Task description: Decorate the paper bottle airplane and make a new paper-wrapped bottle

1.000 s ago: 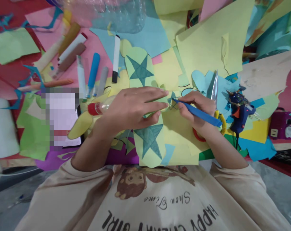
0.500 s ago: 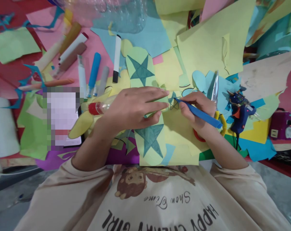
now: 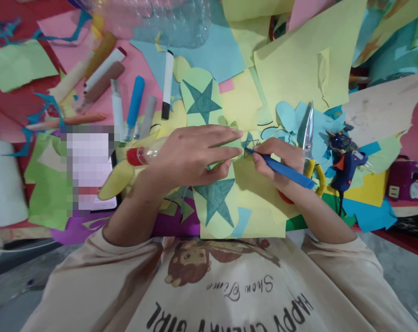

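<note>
A blue felt-tip marker [image 3: 287, 172] is gripped in the right hand [image 3: 280, 159], its tip held at the small drawn star [image 3: 249, 139], just beside the left hand [image 3: 198, 154], which is laid flat, fingers slightly parted, across a pale green paper cutout [image 3: 200, 75].

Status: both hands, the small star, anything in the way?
Right hand: gripping blue marker, tip at small star. Left hand: palm down across green paper. Star partly coloured. Scissors close by right hand, clear of marker tip.

Light-green paper [image 3: 216, 198] partly hidden under left hand [image 3: 195, 154]; scissors [image 3: 308, 133] partly behind right hand [image 3: 281, 159]; phone screen [image 3: 90, 159] blurred.
</note>
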Action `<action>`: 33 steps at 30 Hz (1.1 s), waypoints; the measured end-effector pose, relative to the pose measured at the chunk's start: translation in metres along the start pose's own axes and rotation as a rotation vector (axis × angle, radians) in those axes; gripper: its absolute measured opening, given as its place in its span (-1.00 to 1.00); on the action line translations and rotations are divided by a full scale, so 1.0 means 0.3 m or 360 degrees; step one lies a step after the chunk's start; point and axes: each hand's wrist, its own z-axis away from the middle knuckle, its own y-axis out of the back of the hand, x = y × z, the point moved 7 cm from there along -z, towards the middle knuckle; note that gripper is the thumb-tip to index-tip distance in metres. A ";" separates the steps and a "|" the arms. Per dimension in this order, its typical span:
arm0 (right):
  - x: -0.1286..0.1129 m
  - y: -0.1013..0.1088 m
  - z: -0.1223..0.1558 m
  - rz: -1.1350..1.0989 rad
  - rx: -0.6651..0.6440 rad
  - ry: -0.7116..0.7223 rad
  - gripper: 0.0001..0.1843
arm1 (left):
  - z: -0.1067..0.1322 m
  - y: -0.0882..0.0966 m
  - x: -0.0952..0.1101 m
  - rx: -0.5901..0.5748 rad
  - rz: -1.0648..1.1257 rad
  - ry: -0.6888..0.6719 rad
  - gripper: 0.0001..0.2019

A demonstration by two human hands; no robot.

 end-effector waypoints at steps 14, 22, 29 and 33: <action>-0.003 0.015 -0.010 0.0118 -0.0096 -0.0210 -0.93 | 0.001 0.004 0.003 0.0040 -0.0009 -0.0020 -0.80; 0.014 0.037 0.000 0.0058 0.0083 -0.0238 -0.92 | 0.002 0.000 -0.001 0.0005 -0.0036 0.0021 -0.78; 0.008 0.019 -0.002 0.0126 -0.0071 -0.0251 -0.88 | 0.001 0.002 0.002 0.0029 -0.0041 -0.0007 -0.79; -0.008 0.005 0.001 0.0076 -0.0029 -0.0085 -0.89 | -0.001 0.004 0.004 0.0033 -0.0047 -0.0011 -0.80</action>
